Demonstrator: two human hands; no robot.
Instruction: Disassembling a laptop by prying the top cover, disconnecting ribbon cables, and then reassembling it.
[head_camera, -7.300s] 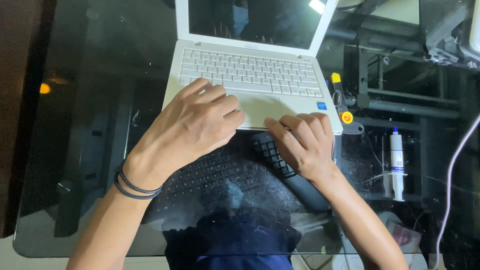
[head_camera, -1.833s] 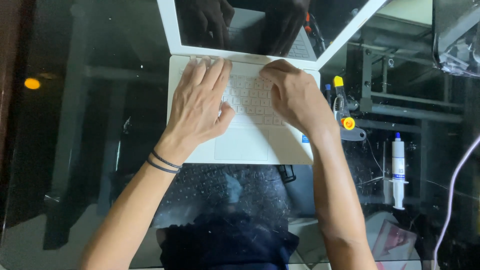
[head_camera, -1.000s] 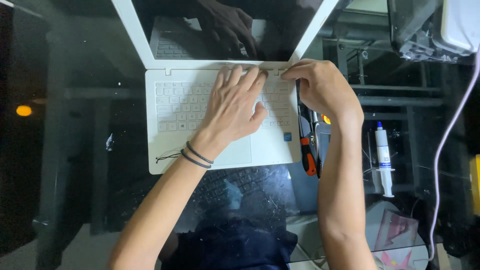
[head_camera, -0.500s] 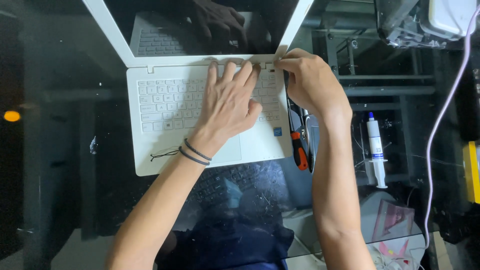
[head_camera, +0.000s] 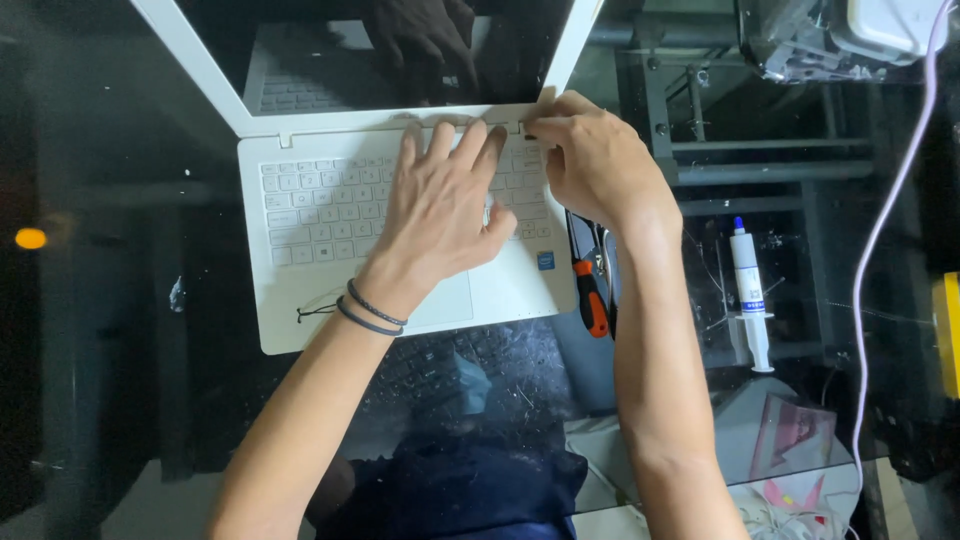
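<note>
A dark glass worktop (head_camera: 120, 300) carries the white laptop (head_camera: 330, 250); left hand (head_camera: 440, 210) spread flat on its keys, right hand (head_camera: 595, 160) fingers pinching the hinge corner.

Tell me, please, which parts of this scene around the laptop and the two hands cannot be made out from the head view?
- Keys under the left hand: covered by the palm and fingers.
- What the right hand pinches at the hinge corner of the white laptop: hidden by its fingertips.
- Laptop screen: top cut off by the frame edge; dark, showing only reflections.
- Orange-handled tool: partly behind the right wrist.
- Print on the syringe: too small.
</note>
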